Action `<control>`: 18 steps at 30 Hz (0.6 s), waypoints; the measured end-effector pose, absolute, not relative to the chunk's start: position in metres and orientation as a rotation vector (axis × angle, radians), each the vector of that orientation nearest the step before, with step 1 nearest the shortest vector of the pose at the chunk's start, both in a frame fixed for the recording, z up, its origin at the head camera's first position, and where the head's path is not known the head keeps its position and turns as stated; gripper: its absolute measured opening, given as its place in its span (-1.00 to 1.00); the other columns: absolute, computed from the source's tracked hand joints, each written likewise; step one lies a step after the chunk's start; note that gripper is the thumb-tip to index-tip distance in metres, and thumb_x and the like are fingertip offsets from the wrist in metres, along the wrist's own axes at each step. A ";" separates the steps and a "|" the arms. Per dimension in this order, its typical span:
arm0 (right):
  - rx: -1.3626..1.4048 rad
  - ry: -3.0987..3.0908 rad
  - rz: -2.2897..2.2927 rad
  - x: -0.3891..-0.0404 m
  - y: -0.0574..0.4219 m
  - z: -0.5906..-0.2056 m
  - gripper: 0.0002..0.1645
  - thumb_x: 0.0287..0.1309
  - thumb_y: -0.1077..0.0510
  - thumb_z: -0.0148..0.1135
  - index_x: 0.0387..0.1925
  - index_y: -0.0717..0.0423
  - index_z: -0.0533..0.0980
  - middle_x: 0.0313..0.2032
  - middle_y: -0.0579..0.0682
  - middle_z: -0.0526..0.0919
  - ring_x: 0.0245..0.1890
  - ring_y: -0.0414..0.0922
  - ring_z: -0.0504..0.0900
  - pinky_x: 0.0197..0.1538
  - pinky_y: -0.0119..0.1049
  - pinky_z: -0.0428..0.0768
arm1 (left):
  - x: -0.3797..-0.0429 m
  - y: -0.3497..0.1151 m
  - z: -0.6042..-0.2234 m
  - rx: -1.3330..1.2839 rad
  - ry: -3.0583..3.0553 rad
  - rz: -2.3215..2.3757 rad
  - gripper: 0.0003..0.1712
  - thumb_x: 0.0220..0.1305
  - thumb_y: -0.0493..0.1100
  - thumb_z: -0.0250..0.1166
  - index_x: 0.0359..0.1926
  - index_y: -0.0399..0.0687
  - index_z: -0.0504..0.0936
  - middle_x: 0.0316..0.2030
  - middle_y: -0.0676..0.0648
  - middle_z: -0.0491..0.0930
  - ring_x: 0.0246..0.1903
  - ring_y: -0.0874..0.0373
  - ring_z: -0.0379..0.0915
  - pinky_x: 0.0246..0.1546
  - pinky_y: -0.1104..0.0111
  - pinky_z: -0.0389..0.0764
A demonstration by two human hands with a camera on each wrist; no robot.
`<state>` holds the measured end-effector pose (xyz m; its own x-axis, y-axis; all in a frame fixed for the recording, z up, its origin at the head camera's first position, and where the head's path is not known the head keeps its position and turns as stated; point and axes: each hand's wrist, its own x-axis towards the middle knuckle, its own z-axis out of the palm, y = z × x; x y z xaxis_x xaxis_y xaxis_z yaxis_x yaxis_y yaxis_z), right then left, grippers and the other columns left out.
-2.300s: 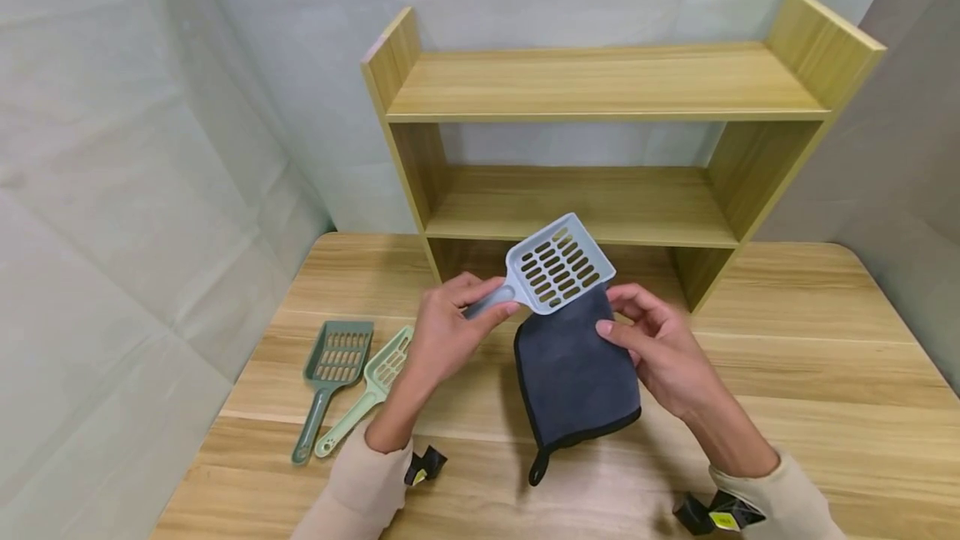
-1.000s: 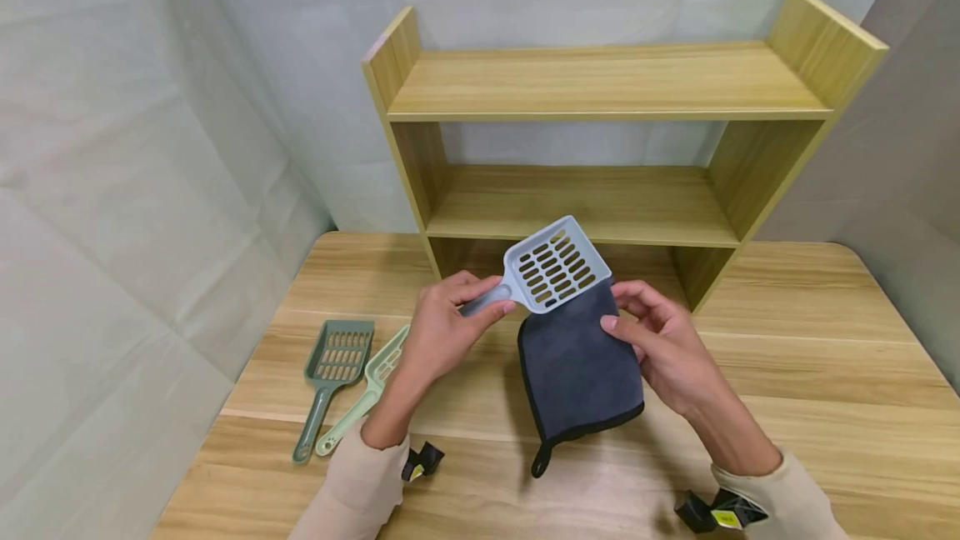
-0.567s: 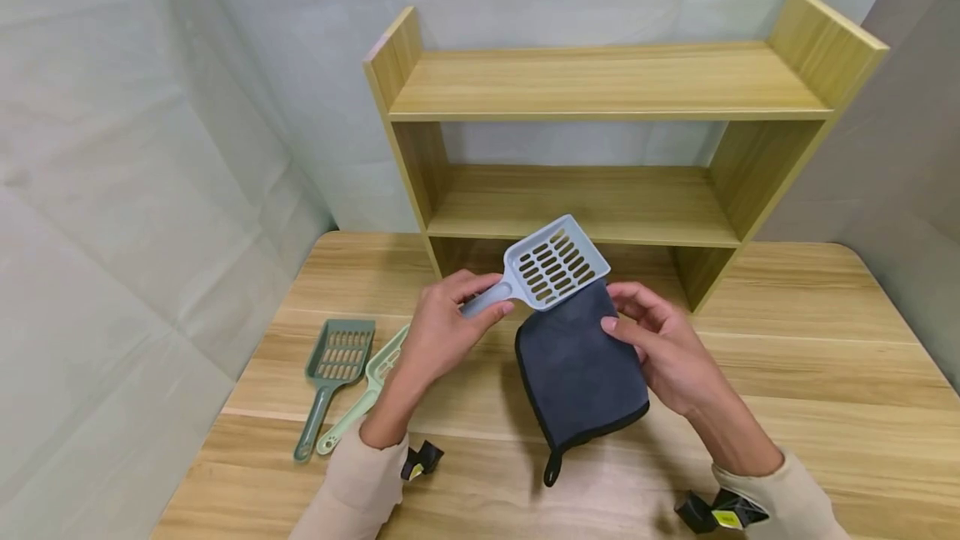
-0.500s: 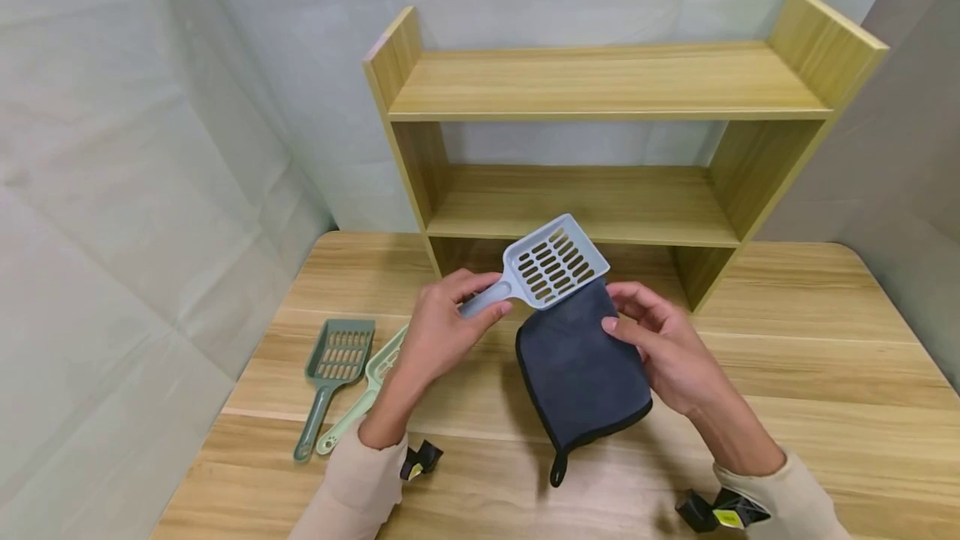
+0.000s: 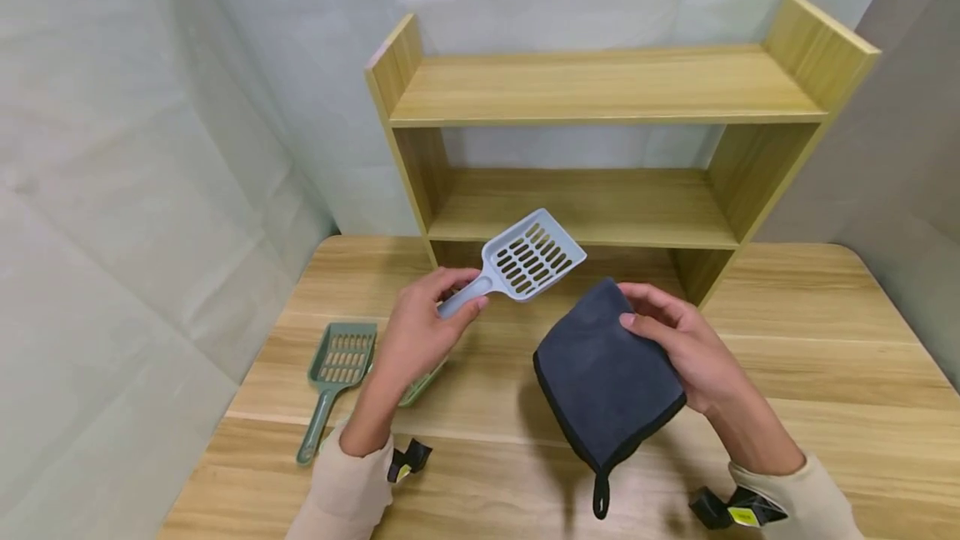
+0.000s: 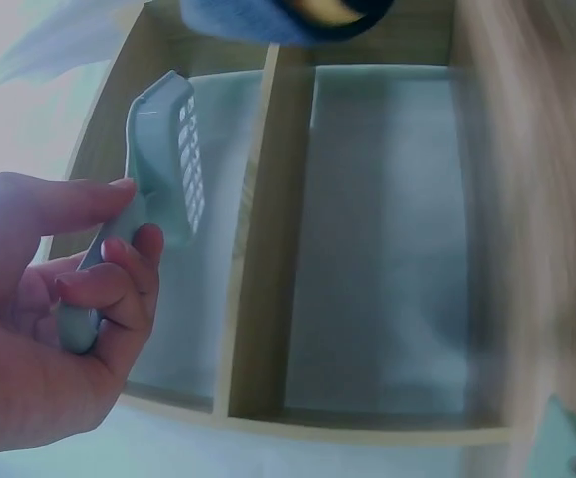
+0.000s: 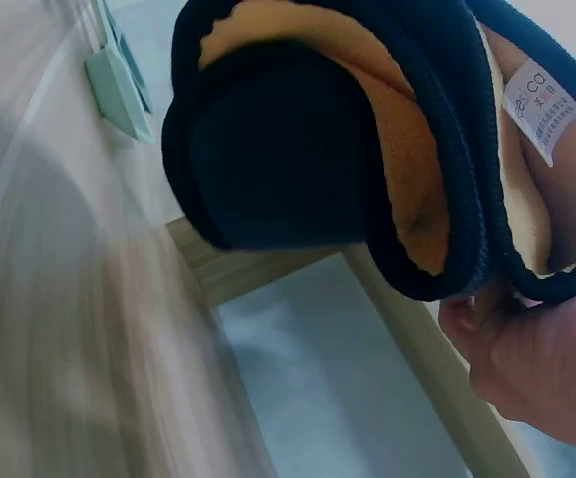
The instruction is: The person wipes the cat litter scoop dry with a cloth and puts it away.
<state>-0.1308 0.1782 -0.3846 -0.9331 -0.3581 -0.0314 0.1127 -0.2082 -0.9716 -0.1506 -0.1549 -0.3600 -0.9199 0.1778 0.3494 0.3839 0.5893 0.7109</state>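
Observation:
My left hand (image 5: 420, 327) pinches the handle of a light blue slotted litter scoop (image 5: 489, 277), held above the table with its head pointing up and right. In the left wrist view the fingers curl round that handle. To the right, my right hand (image 5: 693, 357) pinches the upper side of a folded dark grey cleaning cloth (image 5: 607, 373) with black edging and a hanging loop. Its orange inner face and a white label (image 7: 542, 110) show in the right wrist view. Scoop and cloth are apart, with a gap between them.
A dark green litter scoop (image 5: 328, 390) lies on the wooden table (image 5: 817, 357) at the left. Beside it, a light green scoop (image 5: 423, 382) is mostly hidden by my left arm. Behind my hands stands a wooden shelf unit (image 5: 607, 86) with two visible boards.
The scoop has moved left, off the cloth's top edge that it overlapped before. My right hand has shifted slightly right with the cloth, whose loop now hangs lower.

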 end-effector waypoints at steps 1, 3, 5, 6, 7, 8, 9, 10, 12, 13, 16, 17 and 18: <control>-0.279 1.746 -2.211 -0.130 0.180 -0.386 -0.59 0.59 0.26 0.13 0.30 -0.17 0.58 0.06 -0.15 0.70 -0.13 -0.18 0.79 -0.16 -0.26 0.80 | -0.150 -0.157 -0.360 -0.455 -2.585 -1.227 -0.62 0.35 -0.21 0.53 0.15 -0.15 0.77 -0.11 -0.12 0.78 -0.22 0.07 0.62 -0.21 0.33 0.55; -0.259 1.739 -2.213 -0.130 0.183 -0.388 -0.58 0.60 0.26 0.12 0.30 -0.18 0.57 0.08 -0.16 0.70 -0.12 -0.17 0.80 -0.15 -0.25 0.80 | -0.149 -0.161 -0.358 -0.439 -2.591 -1.205 -0.64 0.35 -0.21 0.52 0.13 -0.15 0.77 -0.10 -0.12 0.79 -0.19 0.05 0.65 -0.20 0.32 0.56; -0.245 1.722 -2.225 -0.129 0.188 -0.391 -0.57 0.61 0.26 0.10 0.30 -0.20 0.58 0.09 -0.16 0.70 -0.12 -0.16 0.81 -0.15 -0.24 0.80 | -0.147 -0.166 -0.356 -0.428 -2.592 -1.187 -0.66 0.36 -0.21 0.52 0.13 -0.15 0.76 -0.10 -0.12 0.79 -0.20 0.04 0.66 -0.22 0.33 0.56; -0.236 1.720 -2.229 -0.129 0.191 -0.392 -0.57 0.61 0.26 0.09 0.31 -0.21 0.58 0.09 -0.17 0.70 -0.12 -0.16 0.81 -0.15 -0.24 0.80 | -0.145 -0.169 -0.353 -0.429 -2.592 -1.172 -0.66 0.36 -0.22 0.51 0.12 -0.15 0.76 -0.09 -0.13 0.79 -0.21 0.04 0.66 -0.23 0.33 0.56; -0.226 1.712 -2.236 -0.128 0.193 -0.393 -0.56 0.61 0.26 0.09 0.31 -0.21 0.58 0.10 -0.17 0.71 -0.11 -0.16 0.81 -0.14 -0.23 0.80 | -0.144 -0.171 -0.350 -0.430 -2.589 -1.159 -0.67 0.37 -0.22 0.51 0.12 -0.16 0.76 -0.10 -0.13 0.80 -0.22 0.03 0.66 -0.24 0.34 0.55; -0.210 1.705 -2.243 -0.128 0.196 -0.394 -0.56 0.62 0.26 0.08 0.31 -0.22 0.58 0.11 -0.19 0.71 -0.10 -0.16 0.81 -0.14 -0.23 0.81 | -0.142 -0.174 -0.348 -0.435 -2.583 -1.136 -0.68 0.37 -0.22 0.51 0.11 -0.16 0.76 -0.10 -0.13 0.80 -0.23 0.04 0.66 -0.26 0.35 0.55; -0.194 1.701 -2.248 -0.127 0.198 -0.396 -0.56 0.62 0.26 0.07 0.31 -0.23 0.58 0.12 -0.20 0.71 -0.09 -0.16 0.81 -0.14 -0.23 0.80 | -0.140 -0.177 -0.345 -0.433 -2.583 -1.113 -0.68 0.37 -0.22 0.51 0.10 -0.16 0.76 -0.10 -0.13 0.80 -0.24 0.05 0.66 -0.26 0.35 0.55; -0.176 1.698 -2.251 -0.127 0.200 -0.397 -0.56 0.62 0.26 0.07 0.30 -0.24 0.58 0.13 -0.21 0.72 -0.08 -0.16 0.81 -0.13 -0.23 0.80 | -0.138 -0.180 -0.341 -0.433 -2.583 -1.087 -0.69 0.37 -0.22 0.51 0.10 -0.16 0.77 -0.10 -0.13 0.80 -0.25 0.05 0.66 -0.26 0.35 0.55; -0.136 1.701 -2.251 -0.126 0.204 -0.398 -0.55 0.63 0.25 0.06 0.30 -0.27 0.59 0.15 -0.24 0.72 -0.05 -0.17 0.80 -0.12 -0.22 0.80 | -0.134 -0.186 -0.335 -0.428 -2.588 -1.040 -0.69 0.37 -0.20 0.51 0.09 -0.14 0.77 -0.10 -0.11 0.80 -0.26 0.07 0.65 -0.26 0.34 0.55; -0.120 1.701 -2.252 -0.125 0.206 -0.400 -0.55 0.63 0.25 0.06 0.30 -0.29 0.59 0.17 -0.25 0.71 -0.04 -0.17 0.79 -0.11 -0.22 0.80 | -0.133 -0.188 -0.332 -0.423 -2.590 -1.021 -0.69 0.37 -0.20 0.51 0.09 -0.13 0.77 -0.11 -0.10 0.80 -0.26 0.07 0.65 -0.26 0.34 0.55; -0.092 1.698 -2.249 -0.123 0.211 -0.401 -0.55 0.64 0.23 0.04 0.30 -0.31 0.58 0.17 -0.27 0.71 -0.04 -0.18 0.79 -0.10 -0.22 0.80 | -0.127 -0.195 -0.322 -0.405 -2.598 -0.991 -0.70 0.38 -0.19 0.50 0.09 -0.11 0.78 -0.11 -0.09 0.81 -0.25 0.07 0.66 -0.25 0.34 0.55; -0.088 1.689 -2.251 -0.123 0.212 -0.402 -0.55 0.64 0.23 0.04 0.30 -0.31 0.58 0.17 -0.27 0.72 -0.04 -0.17 0.79 -0.10 -0.22 0.80 | -0.125 -0.196 -0.318 -0.394 -2.602 -0.985 -0.71 0.39 -0.19 0.50 0.09 -0.10 0.78 -0.12 -0.08 0.80 -0.26 0.07 0.65 -0.26 0.34 0.54; -0.085 1.679 -2.255 -0.122 0.213 -0.402 -0.55 0.65 0.23 0.03 0.30 -0.31 0.58 0.17 -0.26 0.72 -0.04 -0.17 0.80 -0.11 -0.22 0.80 | -0.123 -0.197 -0.314 -0.387 -2.598 -0.977 -0.71 0.38 -0.19 0.50 0.09 -0.09 0.78 -0.13 -0.09 0.80 -0.26 0.07 0.66 -0.27 0.35 0.53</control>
<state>-0.1224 0.2129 -0.4021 -0.9445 -0.2943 -0.1457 0.2240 -0.2530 -0.9412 -0.1231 -0.1974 -0.3140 -0.9062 0.1328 0.4015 0.3645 0.7267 0.5823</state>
